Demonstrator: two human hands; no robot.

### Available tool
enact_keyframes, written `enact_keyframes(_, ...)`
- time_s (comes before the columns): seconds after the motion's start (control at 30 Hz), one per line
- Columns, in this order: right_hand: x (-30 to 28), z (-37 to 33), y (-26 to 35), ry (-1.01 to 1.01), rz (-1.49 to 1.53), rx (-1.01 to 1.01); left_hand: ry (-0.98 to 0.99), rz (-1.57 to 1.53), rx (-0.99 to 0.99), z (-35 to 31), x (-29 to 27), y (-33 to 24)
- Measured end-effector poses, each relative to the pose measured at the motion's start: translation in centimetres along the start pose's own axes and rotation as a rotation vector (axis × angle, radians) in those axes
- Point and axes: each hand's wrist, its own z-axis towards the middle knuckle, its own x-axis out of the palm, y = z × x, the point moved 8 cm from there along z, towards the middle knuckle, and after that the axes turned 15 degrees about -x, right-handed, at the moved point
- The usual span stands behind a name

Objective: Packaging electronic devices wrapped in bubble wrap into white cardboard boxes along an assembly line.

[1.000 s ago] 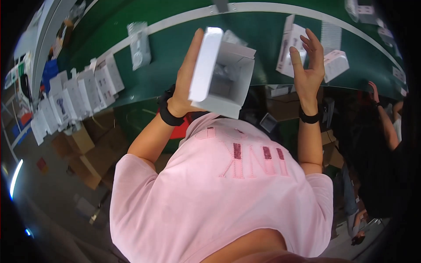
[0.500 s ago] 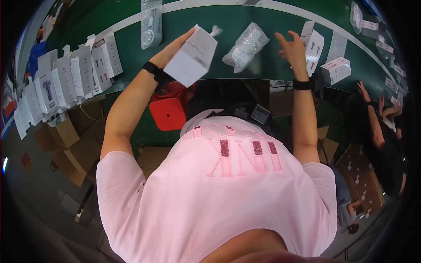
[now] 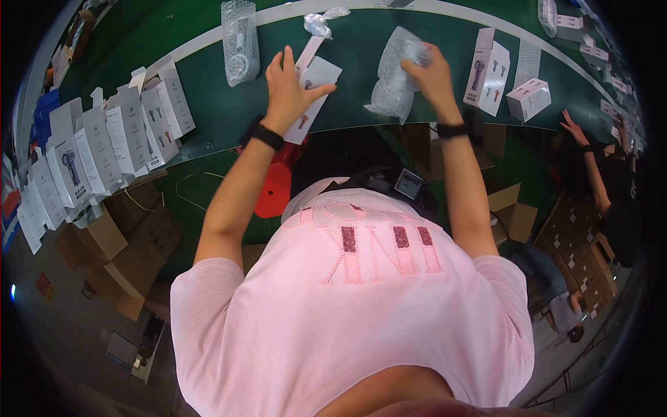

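Observation:
A white carton with a raised flap and small product pictures is on the green table, tilted in my view. My left hand is at its left side, fingers spread and stretched out, the thumb lying across the carton's face. To the right, my right hand has its thumb and fingers closed on the upper part of a bubble-wrapped pack. What is inside that wrap cannot be made out. Beyond the carton lies a crumpled clear plastic bag.
Another bubble-wrapped item lies at the far left. Several open white cartons stand in a row along the left. Two closed cartons are at the right. A red stool is under the table edge; a co-worker's hand shows far right.
The carton has gone from my left hand's raised grip to the table, and those fingers have spread. My right hand has moved left and closed on the bubble-wrapped pack.

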Motion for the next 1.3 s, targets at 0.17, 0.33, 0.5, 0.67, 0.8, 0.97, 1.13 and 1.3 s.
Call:
enact_keyframes(0.17,-2.9,-3.1,14.5,-0.176,0.57,-0.123,0.117,-0.575,0.253,-8.6,-4.1,-13.1)
enact_keyframes(0.33,-5.9,-4.9,23.7,-0.4,-0.232,-0.818,0.025,-0.589,0.291,-8.9,-8.0,-13.8)
enact_keyframes(0.5,-3.9,-6.7,29.3,-0.271,-0.465,-1.043,-0.04,-0.675,0.278,-9.2,-10.0,-13.2)
enact_keyframes(0.67,-3.1,-6.4,30.0,-0.352,-0.488,-1.171,-0.067,-0.707,0.277,-9.6,-10.5,-12.3)
enact_keyframes(0.8,-2.2,-7.5,32.3,-0.179,-0.512,-1.116,0.135,-0.93,0.175,-9.3,-8.5,-10.4)
enact_keyframes(0.97,-1.0,-10.2,34.6,-0.306,-0.428,-1.254,0.214,-0.651,0.375,-9.2,-7.7,-11.8)
enact_keyframes(1.13,-1.3,-10.3,35.0,-0.343,-0.372,-1.253,0.613,-1.518,0.165,-9.5,-6.3,-11.2)
enact_keyframes(1.3,-4.5,-8.0,34.3,-0.351,-0.463,-1.048,0.49,-1.35,0.006,-10.5,-6.4,-10.3)
